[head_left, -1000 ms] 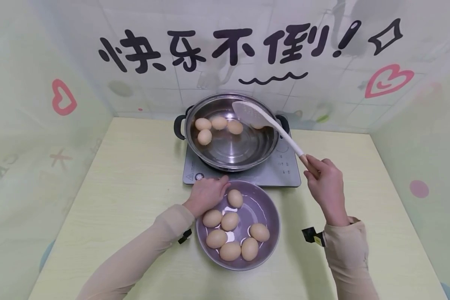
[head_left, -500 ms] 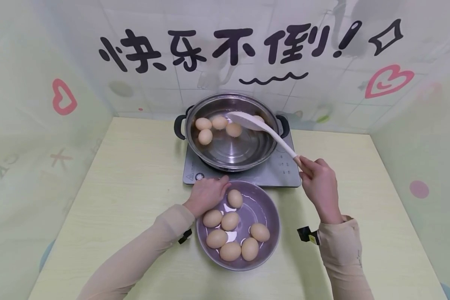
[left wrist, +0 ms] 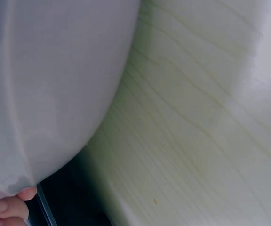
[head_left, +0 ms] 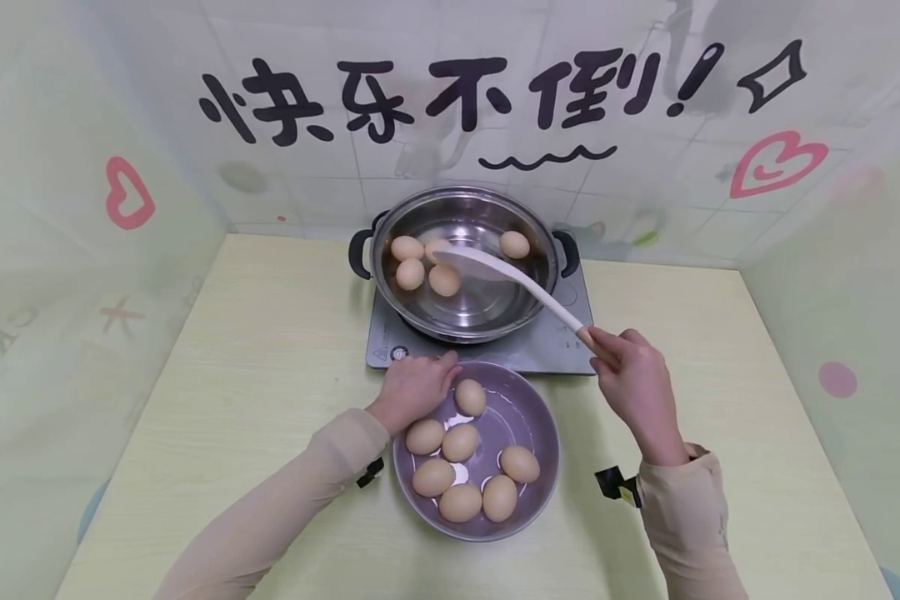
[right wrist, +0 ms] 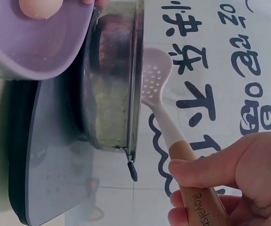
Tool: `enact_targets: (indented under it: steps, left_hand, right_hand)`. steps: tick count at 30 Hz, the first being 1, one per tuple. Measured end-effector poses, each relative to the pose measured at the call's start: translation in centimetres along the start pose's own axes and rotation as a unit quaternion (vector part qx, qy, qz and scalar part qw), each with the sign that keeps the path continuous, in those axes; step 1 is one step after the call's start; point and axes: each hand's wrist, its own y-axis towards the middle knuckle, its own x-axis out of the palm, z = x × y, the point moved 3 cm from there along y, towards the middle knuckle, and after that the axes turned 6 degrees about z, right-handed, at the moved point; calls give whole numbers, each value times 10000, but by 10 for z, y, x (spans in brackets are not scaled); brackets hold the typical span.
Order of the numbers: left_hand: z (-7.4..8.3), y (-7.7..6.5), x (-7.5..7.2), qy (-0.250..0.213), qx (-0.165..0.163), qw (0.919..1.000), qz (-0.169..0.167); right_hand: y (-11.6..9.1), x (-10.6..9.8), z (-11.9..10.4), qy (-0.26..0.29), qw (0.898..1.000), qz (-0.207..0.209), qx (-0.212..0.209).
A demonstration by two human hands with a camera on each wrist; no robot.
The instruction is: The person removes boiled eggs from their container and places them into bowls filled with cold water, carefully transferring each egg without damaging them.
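My right hand (head_left: 637, 385) grips the wooden handle of a slotted spoon (right wrist: 155, 70) with a pale perforated head. In the head view that head lies over the steel pot (head_left: 465, 329), overlapping one of the brown eggs (head_left: 444, 282) grouped at the pot's left. Another egg (head_left: 514, 244) sits apart at the pot's right. My left hand (head_left: 414, 390) holds the purple bowl (head_left: 543, 492) by its upper left rim; in the left wrist view its fingers (left wrist: 8, 207) curl under the bowl's edge. Several brown eggs (head_left: 461, 442) lie inside the bowl.
The pot stands on a grey induction cooker (head_left: 390, 354), its black side handles (head_left: 358, 254) sticking out left and right. Behind them rises a white wall sheet (head_left: 285, 192) with black lettering. The pale wooden table (head_left: 270, 350) extends on both sides.
The spoon's head has swept left and forward across the pot, away from the right-hand egg. One egg has shifted forward and left. The left hand and bowl stay put.
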Motion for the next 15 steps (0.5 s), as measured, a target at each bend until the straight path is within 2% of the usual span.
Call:
enact_targets:
  steps: [15]
  left_hand:
    - [1, 0, 0, 31, 54, 9999, 151]
  right_hand:
    - [-16, -2, -10, -2, 9993, -222, -314]
